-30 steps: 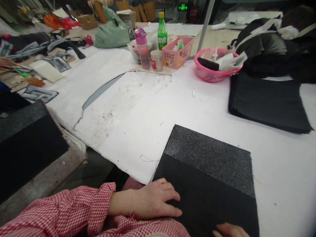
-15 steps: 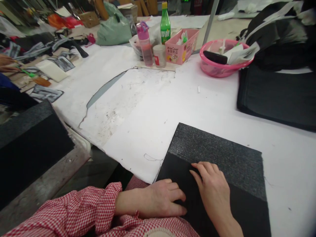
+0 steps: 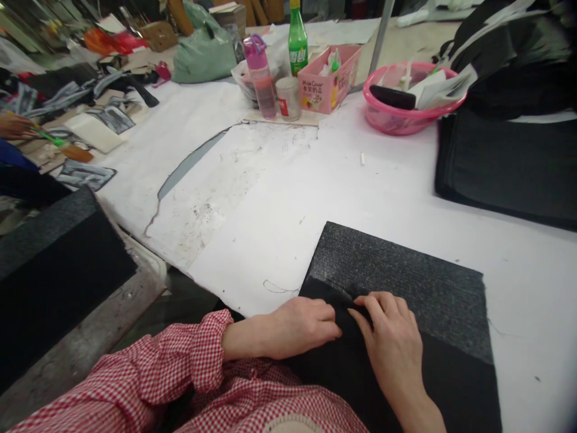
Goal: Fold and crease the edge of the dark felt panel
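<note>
A plain black cloth (image 3: pixel 455 373) lies over a speckled dark grey sheet (image 3: pixel 406 258) at the table's near edge, leaving the sheet's far strip bare. My right hand (image 3: pixel 392 337) rests on the cloth, thumb and forefinger pinching its upper edge, where a small ridge shows. To its left, my left hand (image 3: pixel 309 325) has curled fingers closed on the same cloth near that edge. The left fingertips are partly hidden, and the two hands are a short gap apart.
A similar two-tone black piece (image 3: pixel 58 258) lies on a board at left. Farther back stand a pink basin (image 3: pixel 406 123), a pink box (image 3: pixel 315 93), a green bottle (image 3: pixel 297 45) and a purple-lidded bottle (image 3: pixel 264 90). Folded black fabric (image 3: pixel 509 168) lies right; a co-worker's hand (image 3: pixel 15 126) holds a brush.
My left hand has moved up and forward along the cloth, toward its upper edge. The cloth's edge now puckers near my right fingertips; my right hand has barely shifted.
</note>
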